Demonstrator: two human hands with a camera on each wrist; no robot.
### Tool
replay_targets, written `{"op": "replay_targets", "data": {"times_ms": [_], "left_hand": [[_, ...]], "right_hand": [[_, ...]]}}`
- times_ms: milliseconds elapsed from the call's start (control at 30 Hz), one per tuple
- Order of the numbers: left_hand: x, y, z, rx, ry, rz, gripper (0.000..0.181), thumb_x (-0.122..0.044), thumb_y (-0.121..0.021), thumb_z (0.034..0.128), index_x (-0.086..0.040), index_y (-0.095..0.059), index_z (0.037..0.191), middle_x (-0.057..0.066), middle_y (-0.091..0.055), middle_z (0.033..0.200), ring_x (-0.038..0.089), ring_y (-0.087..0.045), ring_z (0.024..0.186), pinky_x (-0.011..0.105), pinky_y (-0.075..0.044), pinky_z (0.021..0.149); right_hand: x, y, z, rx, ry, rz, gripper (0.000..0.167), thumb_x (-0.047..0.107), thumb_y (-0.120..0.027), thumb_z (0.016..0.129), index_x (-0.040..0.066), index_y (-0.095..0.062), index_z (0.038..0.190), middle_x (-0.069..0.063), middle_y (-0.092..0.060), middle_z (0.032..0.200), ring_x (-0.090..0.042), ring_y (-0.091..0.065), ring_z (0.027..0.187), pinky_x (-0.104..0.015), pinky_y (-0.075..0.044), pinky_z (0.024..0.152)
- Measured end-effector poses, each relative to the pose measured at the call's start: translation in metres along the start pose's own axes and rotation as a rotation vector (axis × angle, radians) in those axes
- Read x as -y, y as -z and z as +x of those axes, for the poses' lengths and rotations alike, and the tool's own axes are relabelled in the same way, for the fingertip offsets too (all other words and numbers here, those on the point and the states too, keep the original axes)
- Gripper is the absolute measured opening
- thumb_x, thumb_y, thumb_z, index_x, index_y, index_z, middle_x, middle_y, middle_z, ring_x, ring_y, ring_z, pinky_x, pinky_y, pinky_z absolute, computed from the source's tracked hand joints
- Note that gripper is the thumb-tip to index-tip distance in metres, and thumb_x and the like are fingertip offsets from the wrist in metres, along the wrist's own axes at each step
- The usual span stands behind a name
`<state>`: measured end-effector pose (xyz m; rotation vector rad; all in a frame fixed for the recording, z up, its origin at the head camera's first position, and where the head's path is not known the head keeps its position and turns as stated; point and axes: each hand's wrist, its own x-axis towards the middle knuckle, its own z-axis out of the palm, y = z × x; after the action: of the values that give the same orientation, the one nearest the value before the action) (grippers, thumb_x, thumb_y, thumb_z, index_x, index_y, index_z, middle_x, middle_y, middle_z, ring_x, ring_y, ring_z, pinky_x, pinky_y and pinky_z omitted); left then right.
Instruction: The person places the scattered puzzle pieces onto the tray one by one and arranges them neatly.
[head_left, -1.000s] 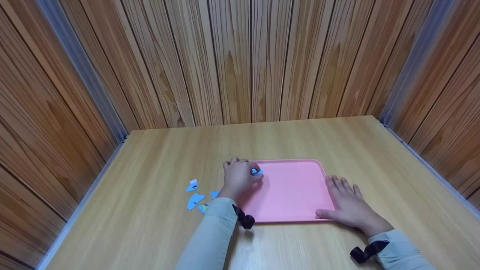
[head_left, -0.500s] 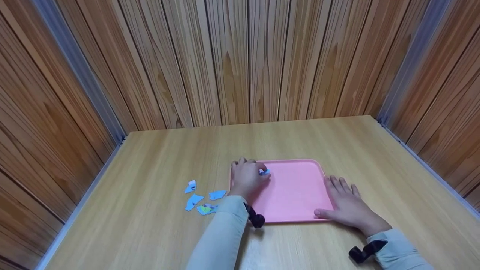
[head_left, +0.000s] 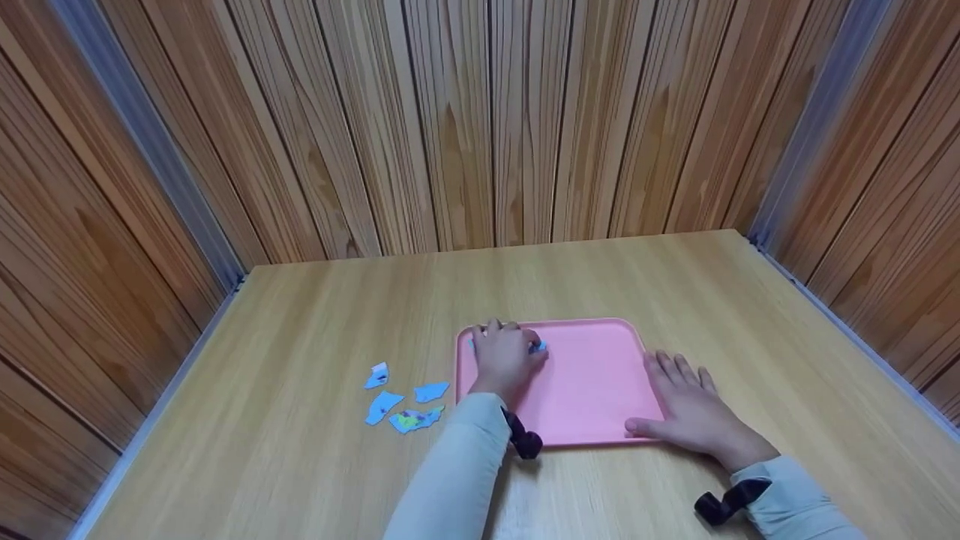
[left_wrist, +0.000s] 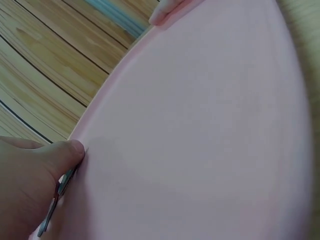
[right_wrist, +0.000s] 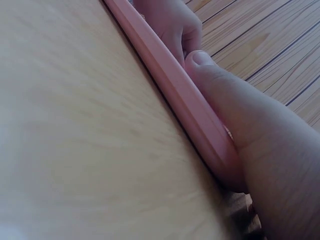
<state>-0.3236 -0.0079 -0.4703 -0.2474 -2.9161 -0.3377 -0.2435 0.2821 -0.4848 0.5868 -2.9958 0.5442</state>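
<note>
A pink tray (head_left: 592, 386) lies on the wooden table. Over its far left corner my left hand (head_left: 504, 364) pinches a flat blue paper-like piece (head_left: 538, 347) between thumb and fingers. In the left wrist view that thin piece (left_wrist: 52, 205) shows nearly edge-on under the thumb, close to the tray surface; most of it is hidden by the hand. A bit of blue also peeks out left of the fingers. My right hand (head_left: 697, 416) rests with straight, spread fingers along the tray's right edge, its thumb over the near right corner.
Left of the tray lie several loose irregular blue pieces, among them a part-white one (head_left: 379, 375), a plain one (head_left: 431, 392) and one with green and yellow print (head_left: 416, 420). A wood-panelled wall (head_left: 465, 150) stands behind the table.
My left hand has moved right and farther over the tray's left part with the blue piece, uncovering loose pieces on the table. The right hand stays at the tray's edge.
</note>
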Motion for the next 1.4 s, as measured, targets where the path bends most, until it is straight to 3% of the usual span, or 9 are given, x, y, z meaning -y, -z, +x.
{"op": "replay_targets", "data": {"times_ms": [300, 567, 733, 867, 1100, 1200, 1400], "left_hand": [[0.001, 0.008, -0.008, -0.023, -0.03, 0.018, 0.033, -0.056, -0.067, 0.0914, -0.032, -0.076, 0.111, -0.004, -0.068, 0.12, 0.028, -0.052, 0.123, 0.061, -0.025, 0.111], [-0.005, 0.019, -0.034, 0.0, -0.047, -0.025, 0.03, -0.044, -0.067, 0.0952, -0.031, -0.074, 0.121, -0.004, -0.065, 0.125, 0.028, -0.047, 0.125, 0.06, -0.022, 0.114], [-0.009, 0.017, -0.052, 0.021, -0.062, 0.018, 0.036, -0.041, -0.06, 0.0989, -0.032, -0.067, 0.133, -0.004, -0.062, 0.129, 0.028, -0.045, 0.128, 0.062, -0.018, 0.117], [-0.011, 0.013, -0.058, 0.037, -0.059, 0.018, 0.041, -0.044, -0.058, 0.0994, -0.031, -0.063, 0.138, -0.003, -0.058, 0.138, 0.029, -0.041, 0.134, 0.062, -0.016, 0.117], [-0.01, 0.009, -0.056, 0.059, -0.067, -0.042, 0.047, -0.05, -0.057, 0.0985, -0.031, -0.06, 0.141, -0.001, -0.052, 0.145, 0.028, -0.038, 0.136, 0.06, -0.014, 0.118], [-0.01, 0.009, -0.045, 0.042, -0.046, -0.061, 0.043, -0.044, -0.06, 0.0995, -0.029, -0.062, 0.14, -0.002, -0.055, 0.139, 0.026, -0.042, 0.131, 0.056, -0.02, 0.117], [-0.008, 0.009, -0.024, 0.036, -0.023, 0.004, 0.028, -0.036, -0.065, 0.0983, -0.026, -0.073, 0.123, -0.003, -0.064, 0.127, 0.024, -0.048, 0.123, 0.051, -0.032, 0.11]], "right_hand": [[0.001, 0.001, 0.0, 0.004, 0.001, -0.013, 0.114, 0.07, -0.061, 0.085, -0.008, -0.02, 0.156, -0.035, -0.018, 0.16, -0.056, -0.009, 0.147, -0.072, -0.003, 0.112], [-0.001, 0.002, -0.001, 0.004, -0.009, -0.019, 0.114, 0.071, -0.061, 0.085, -0.007, -0.019, 0.157, -0.035, -0.017, 0.16, -0.057, -0.009, 0.146, -0.073, -0.003, 0.111], [-0.002, 0.002, -0.002, -0.008, -0.001, -0.006, 0.115, 0.07, -0.063, 0.084, -0.008, -0.02, 0.156, -0.036, -0.018, 0.16, -0.058, -0.01, 0.146, -0.074, -0.003, 0.11], [-0.003, 0.002, -0.001, -0.012, -0.003, -0.004, 0.115, 0.069, -0.064, 0.083, -0.008, -0.02, 0.156, -0.036, -0.018, 0.159, -0.058, -0.01, 0.146, -0.074, -0.003, 0.11], [-0.002, 0.002, 0.0, -0.001, -0.01, -0.004, 0.115, 0.07, -0.063, 0.084, -0.008, -0.02, 0.156, -0.036, -0.017, 0.16, -0.058, -0.009, 0.146, -0.073, -0.002, 0.111], [-0.002, 0.001, 0.0, 0.001, -0.011, -0.008, 0.115, 0.07, -0.063, 0.084, -0.007, -0.02, 0.157, -0.035, -0.017, 0.16, -0.057, -0.009, 0.146, -0.073, -0.002, 0.111], [0.0, 0.001, 0.002, 0.01, -0.009, -0.012, 0.116, 0.072, -0.062, 0.084, -0.007, -0.019, 0.157, -0.034, -0.017, 0.16, -0.057, -0.009, 0.146, -0.073, -0.002, 0.112]]}}
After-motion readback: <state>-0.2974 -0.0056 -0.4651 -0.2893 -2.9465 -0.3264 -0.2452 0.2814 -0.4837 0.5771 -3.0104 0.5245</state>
